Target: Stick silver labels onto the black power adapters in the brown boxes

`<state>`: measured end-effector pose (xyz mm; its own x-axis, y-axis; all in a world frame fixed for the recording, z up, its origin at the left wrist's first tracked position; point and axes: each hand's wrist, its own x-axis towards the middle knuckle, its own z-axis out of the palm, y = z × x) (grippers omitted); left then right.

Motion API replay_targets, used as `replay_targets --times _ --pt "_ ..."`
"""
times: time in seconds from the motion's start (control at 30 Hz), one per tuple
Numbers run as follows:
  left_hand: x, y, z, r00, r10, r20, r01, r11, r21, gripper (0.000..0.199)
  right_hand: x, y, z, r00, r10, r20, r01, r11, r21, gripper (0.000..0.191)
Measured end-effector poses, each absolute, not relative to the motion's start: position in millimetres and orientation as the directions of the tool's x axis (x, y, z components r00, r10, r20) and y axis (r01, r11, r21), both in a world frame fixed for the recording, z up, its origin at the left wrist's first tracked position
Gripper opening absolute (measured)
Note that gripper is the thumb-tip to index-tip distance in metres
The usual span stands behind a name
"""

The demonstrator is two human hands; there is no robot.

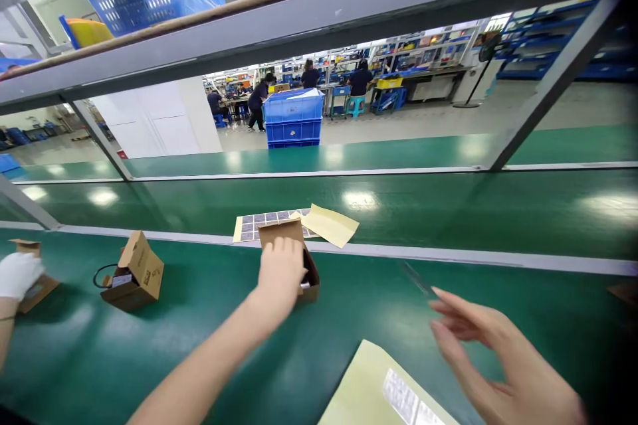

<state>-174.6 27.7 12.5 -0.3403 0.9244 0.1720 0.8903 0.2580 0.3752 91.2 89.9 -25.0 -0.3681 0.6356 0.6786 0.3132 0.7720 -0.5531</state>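
The small brown cardboard box [312, 292] stood on the green work surface [199, 279], with its lid flap raised and its dark interior only partly visible; the thin translucent strip [417, 277], appearing blurred, was held slantwise, to the right of the box.

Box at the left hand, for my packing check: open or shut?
The box is open: its flap stands up, the inside showing.

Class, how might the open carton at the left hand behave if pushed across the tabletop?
The carton would probably slide, as the green tabletop looks smooth and glossy. Its raised flap may bend, looking like thin cardboard. Rolling seems unlikely, given its flat sides.
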Motion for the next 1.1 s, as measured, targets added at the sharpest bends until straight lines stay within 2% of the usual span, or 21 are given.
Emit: replay_targets --times 0.07,0.17,0.23,0.27,0.33,0.4,0.47,0.53,0.6,0.7,0.8,0.87,0.93,1.03,1.1 --pt "-208.9 30.7 27.1 -0.358 0.922 0.147 0.878 0.28 0.387 0.013 57.3 97.7 -19.2 -0.396 0.666 0.633 0.31 0.745 -0.59 0.048" --pt "-246.1 20.4 40.7 -0.347 0.928 0.135 0.857 0.255 0.448 0.01 7.8 104.5 -11.3 -0.508 0.651 0.564 0.207 0.728 -0.654 0.059" --pt "-256.3 5.9 45.7 -0.353 0.921 0.162 0.797 0.206 0.568 0.009 -21.6 107.5 -6.1 -0.575 0.6 0.557 0.104 0.728 -0.678 0.062" --pt "-257.4 -1.9 46.7 -0.359 0.918 0.17 0.715 0.154 0.682 0.016 -35.4 108.4 -3.3 -0.601 0.57 0.561 0.046 0.725 -0.687 0.063" --pt "-253.6 -15.4 44.7 -0.38 0.91 0.167 0.439 0.019 0.898 0.032 -60.2 108.4 2.9 -0.655 0.523 0.546 -0.047 0.693 -0.719 0.069" --pt "-245.9 -24.6 39.0 -0.396 0.907 0.143 0.185 -0.074 0.98 0.043 -80.0 106.2 10.3 -0.706 0.501 0.501 -0.109 0.623 -0.775 0.074" --pt "-238.8 -30.1 32.7 -0.389 0.913 0.118 0.113 -0.08 0.99 0.045 -92.8 103.3 18.7 -0.752 0.487 0.444 -0.15 0.529 -0.835 0.074" --pt "-234.6 -33.5 28.8 -0.372 0.923 0.102 0.115 -0.063 0.991 0.042 -98.8 101.7 26.3 -0.789 0.473 0.393 -0.169 0.447 -0.878 0.072" --pt "-233.1 -36.0 27.6 -0.384 0.916 0.118 0.214 -0.036 0.976 0.047 -99.7 102.4 30.9 -0.81 0.468 0.353 -0.159 0.405 -0.9 0.071" --pt "-231.7 -39.3 26.9 -0.411 0.882 0.231 0.456 -0.02 0.89 0.054 -94.0 106.5 31.6 -0.825 0.472 0.31 -0.125 0.383 -0.915 0.07" --pt "-226.6 -42.6 23.9 -0.405 0.851 0.333 0.554 -0.061 0.83 0.043 -79.6 109.1 33.6 -0.777 0.515 0.362 -0.063 0.509 -0.858 0.063" --pt "-221.1 -45.1 21.6 -0.403 0.841 0.362 0.568 -0.08 0.819 0.042 -66.1 106.5 39.8 -0.669 0.568 0.48 -0.018 0.633 -0.774 0.046" --pt "-215.4 -47.7 20.2 -0.394 0.846 0.361 0.568 -0.084 0.819 0.041 -53.3 99.4 48.2 -0.634 0.586 0.504 -0.028 0.634 -0.773 0.027" --pt "-209.2 -50.8 19.9 -0.373 0.863 0.34 0.545 -0.093 0.834 0.042 -44.1 85.1 56.0 -0.782 0.541 0.31 -0.058 0.431 -0.9 0.029" --pt "-207.3 -52.0 19.7 -0.361 0.871 0.334 0.537 -0.099 0.838 0.044 -45.4 78.1 54.9 -0.826 0.518 0.22 -0.03 0.349 -0.937 0.032"
